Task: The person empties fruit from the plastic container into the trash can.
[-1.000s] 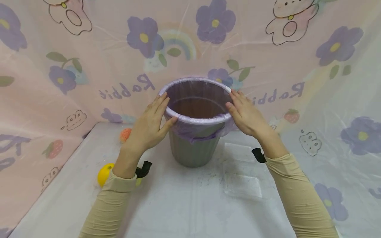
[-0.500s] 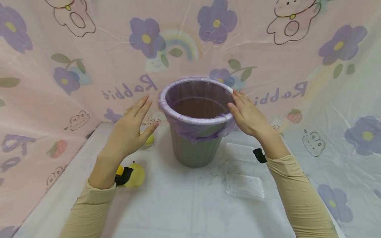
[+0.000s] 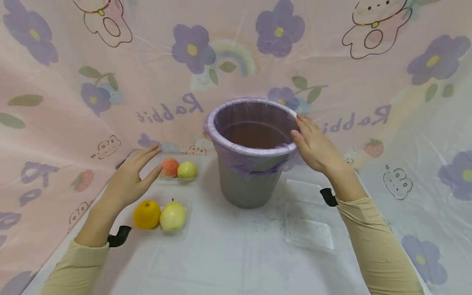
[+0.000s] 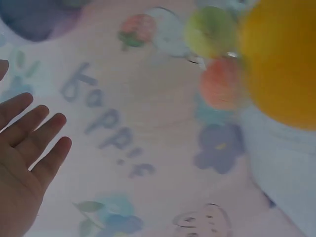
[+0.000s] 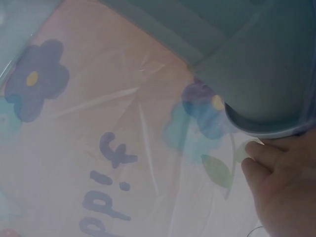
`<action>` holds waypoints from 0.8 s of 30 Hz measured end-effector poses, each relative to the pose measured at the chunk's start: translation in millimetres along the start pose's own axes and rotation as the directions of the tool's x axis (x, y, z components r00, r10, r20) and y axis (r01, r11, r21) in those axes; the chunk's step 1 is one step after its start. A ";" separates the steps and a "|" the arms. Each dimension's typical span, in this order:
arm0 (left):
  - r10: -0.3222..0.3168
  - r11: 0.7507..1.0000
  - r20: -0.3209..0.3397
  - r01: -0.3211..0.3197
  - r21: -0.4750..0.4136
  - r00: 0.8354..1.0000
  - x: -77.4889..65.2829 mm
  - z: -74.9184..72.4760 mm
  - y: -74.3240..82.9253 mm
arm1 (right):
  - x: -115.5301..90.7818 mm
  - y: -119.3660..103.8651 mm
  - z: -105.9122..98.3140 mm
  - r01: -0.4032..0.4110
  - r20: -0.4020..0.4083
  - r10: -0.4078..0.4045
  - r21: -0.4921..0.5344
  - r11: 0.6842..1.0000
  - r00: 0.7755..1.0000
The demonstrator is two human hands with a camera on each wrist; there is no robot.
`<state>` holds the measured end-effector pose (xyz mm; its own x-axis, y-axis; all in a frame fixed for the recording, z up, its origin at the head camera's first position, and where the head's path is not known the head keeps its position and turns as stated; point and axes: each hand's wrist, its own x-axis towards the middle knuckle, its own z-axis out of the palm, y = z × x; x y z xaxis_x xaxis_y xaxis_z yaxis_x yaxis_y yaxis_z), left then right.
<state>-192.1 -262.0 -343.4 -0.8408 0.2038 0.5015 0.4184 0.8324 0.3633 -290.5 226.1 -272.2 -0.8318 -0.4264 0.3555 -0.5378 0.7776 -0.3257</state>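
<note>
A grey-green bin [image 3: 252, 186] stands upright on the table, its rim wrapped by a light purple bag [image 3: 243, 151] whose loose edge hangs down the outside. My right hand [image 3: 317, 145] rests with extended fingers against the bin's right rim. Away to the left, my left hand [image 3: 127, 178] hovers with fingers spread and nothing in them. Close beside it, a clear tray [image 3: 187, 209] holds an orange [image 3: 146, 214] and a yellow-green pear [image 3: 173, 216]. Farther back, another clear tray [image 3: 177, 181] carries a reddish round fruit [image 3: 170, 167] and a green fruit [image 3: 187, 170].
Two clear plastic trays [image 3: 307, 233] lie to the right of the bin, near my right wrist. A patterned curtain [image 3: 228, 82] with flowers and rabbits closes off the back and sides of the white table [image 3: 228, 258].
My left hand has left the bin's left rim and moved left and down, uncovering the fruit trays. My right hand stays at the rim, and the head view has shifted slightly.
</note>
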 end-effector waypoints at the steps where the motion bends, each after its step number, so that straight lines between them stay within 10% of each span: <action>1: -0.006 1.000 0.012 0.006 -0.018 1.000 -2.2 1.6 -7.2 | -0.6 0.8 0.3 0.000 -0.002 0.000 0.001 1.000 1.000; 9: -0.086 0.989 0.154 0.103 -0.105 0.984 -20.8 16.6 -65.2 | -1.1 3.4 2.8 0.009 -0.025 -0.008 0.011 1.000 1.000; 15: -0.169 0.965 0.339 0.226 -0.135 0.925 -32.0 26.1 -97.2 | -1.5 2.9 2.2 0.027 -0.032 -0.027 0.012 1.000 0.999; 24: -0.109 0.957 0.433 0.213 -0.199 0.895 -40.3 40.2 -120.2 | -2.6 1.5 3.8 0.029 -0.040 -0.028 0.016 0.999 0.999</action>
<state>-222.3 -349.6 -438.9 -0.9467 0.3145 0.0694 0.2897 0.7372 0.6105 -289.7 226.5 -277.0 -0.8100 -0.4294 0.3994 -0.5639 0.7574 -0.3292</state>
